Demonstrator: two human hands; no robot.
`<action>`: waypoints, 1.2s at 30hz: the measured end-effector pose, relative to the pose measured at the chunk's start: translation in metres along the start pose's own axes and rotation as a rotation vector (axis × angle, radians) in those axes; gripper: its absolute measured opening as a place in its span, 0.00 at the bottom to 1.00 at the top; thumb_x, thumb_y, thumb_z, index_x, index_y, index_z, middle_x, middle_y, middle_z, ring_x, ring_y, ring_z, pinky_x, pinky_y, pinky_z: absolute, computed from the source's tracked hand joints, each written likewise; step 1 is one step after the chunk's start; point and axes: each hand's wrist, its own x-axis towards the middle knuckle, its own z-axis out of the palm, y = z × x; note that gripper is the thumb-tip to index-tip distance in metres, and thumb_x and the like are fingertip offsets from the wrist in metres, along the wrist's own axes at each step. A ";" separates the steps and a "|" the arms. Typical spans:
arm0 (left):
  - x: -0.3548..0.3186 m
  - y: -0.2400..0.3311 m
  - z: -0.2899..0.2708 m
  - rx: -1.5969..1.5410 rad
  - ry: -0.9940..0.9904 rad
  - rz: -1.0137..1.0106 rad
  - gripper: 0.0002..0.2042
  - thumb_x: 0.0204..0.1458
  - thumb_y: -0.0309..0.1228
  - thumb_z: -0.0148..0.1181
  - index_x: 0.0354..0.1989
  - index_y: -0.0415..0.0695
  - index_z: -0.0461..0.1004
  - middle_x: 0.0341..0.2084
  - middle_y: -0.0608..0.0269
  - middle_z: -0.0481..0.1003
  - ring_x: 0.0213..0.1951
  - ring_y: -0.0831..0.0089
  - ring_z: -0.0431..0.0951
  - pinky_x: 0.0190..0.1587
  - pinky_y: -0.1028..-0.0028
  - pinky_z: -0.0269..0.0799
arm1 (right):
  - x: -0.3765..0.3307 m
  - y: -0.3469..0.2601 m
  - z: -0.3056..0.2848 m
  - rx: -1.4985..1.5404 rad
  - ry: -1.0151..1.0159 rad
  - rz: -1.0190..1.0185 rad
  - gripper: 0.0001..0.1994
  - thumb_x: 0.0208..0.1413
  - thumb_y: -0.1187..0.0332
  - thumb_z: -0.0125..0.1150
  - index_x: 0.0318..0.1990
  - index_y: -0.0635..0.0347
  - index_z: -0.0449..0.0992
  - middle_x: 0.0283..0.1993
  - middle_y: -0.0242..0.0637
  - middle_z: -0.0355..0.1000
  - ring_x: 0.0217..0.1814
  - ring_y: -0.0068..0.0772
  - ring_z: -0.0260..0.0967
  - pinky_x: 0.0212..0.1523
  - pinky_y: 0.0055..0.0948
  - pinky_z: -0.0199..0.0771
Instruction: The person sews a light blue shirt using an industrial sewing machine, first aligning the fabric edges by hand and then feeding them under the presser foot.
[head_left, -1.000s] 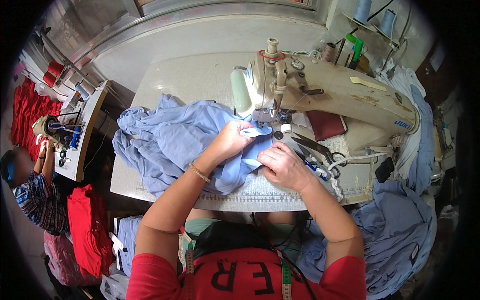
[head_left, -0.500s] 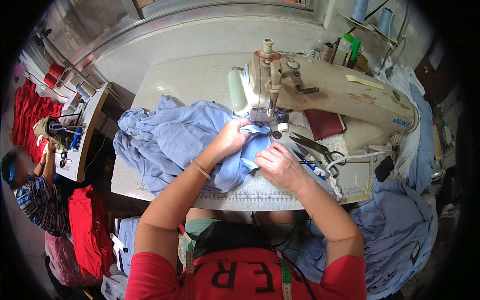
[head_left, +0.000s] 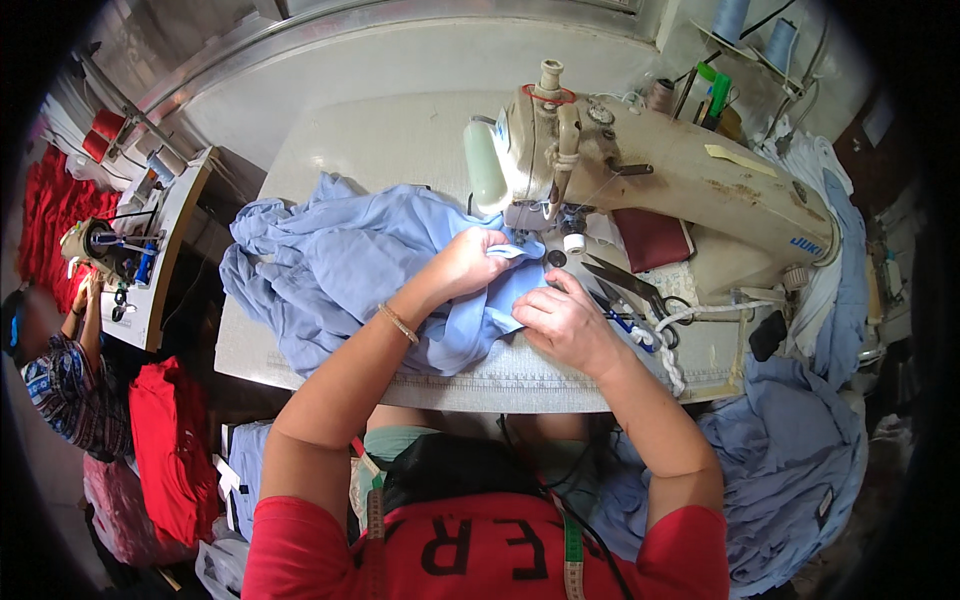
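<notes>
My left hand (head_left: 475, 264) pinches blue cloth (head_left: 340, 265), my right hand (head_left: 558, 314) its edge; if it slips, my left could stray under the sewing machine (head_left: 680, 165) just ahead.

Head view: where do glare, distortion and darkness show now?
Head view: whitish glare on the needle end of the sewing machine; the table's front edge bows; the corners go black. Head view, too: left hand and right hand look fairly clear.
</notes>
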 end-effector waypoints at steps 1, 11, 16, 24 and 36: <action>0.000 0.002 0.000 0.026 -0.013 -0.005 0.07 0.52 0.24 0.58 0.37 0.37 0.78 0.29 0.66 0.78 0.32 0.84 0.72 0.37 0.79 0.70 | 0.000 0.000 0.000 -0.001 0.000 0.000 0.11 0.39 0.74 0.65 0.35 0.55 0.76 0.36 0.30 0.74 0.42 0.30 0.72 0.58 0.41 0.62; 0.001 0.008 0.000 0.123 -0.051 -0.053 0.07 0.52 0.28 0.61 0.33 0.37 0.78 0.21 0.71 0.74 0.26 0.85 0.66 0.29 0.77 0.66 | 0.000 0.000 0.000 0.014 -0.008 0.015 0.10 0.40 0.75 0.65 0.34 0.55 0.76 0.37 0.30 0.74 0.42 0.30 0.72 0.59 0.41 0.61; 0.001 0.002 0.001 0.104 -0.065 -0.060 0.07 0.52 0.28 0.60 0.33 0.36 0.77 0.21 0.72 0.73 0.25 0.85 0.66 0.28 0.77 0.66 | 0.001 -0.001 -0.001 0.021 -0.017 0.018 0.10 0.40 0.75 0.65 0.34 0.55 0.76 0.37 0.30 0.74 0.42 0.30 0.72 0.59 0.41 0.61; -0.010 0.015 0.001 0.165 -0.078 -0.041 0.07 0.50 0.26 0.59 0.35 0.37 0.78 0.21 0.70 0.73 0.25 0.84 0.67 0.28 0.76 0.67 | -0.001 0.000 0.000 0.021 -0.016 0.028 0.10 0.40 0.74 0.64 0.33 0.55 0.75 0.35 0.32 0.74 0.42 0.33 0.73 0.59 0.41 0.61; -0.015 0.022 0.001 0.212 -0.030 -0.081 0.11 0.44 0.28 0.59 0.35 0.37 0.79 0.24 0.49 0.78 0.27 0.65 0.79 0.33 0.67 0.73 | -0.002 -0.001 -0.002 0.012 -0.032 0.041 0.10 0.41 0.74 0.64 0.34 0.56 0.77 0.37 0.31 0.75 0.42 0.31 0.73 0.60 0.42 0.60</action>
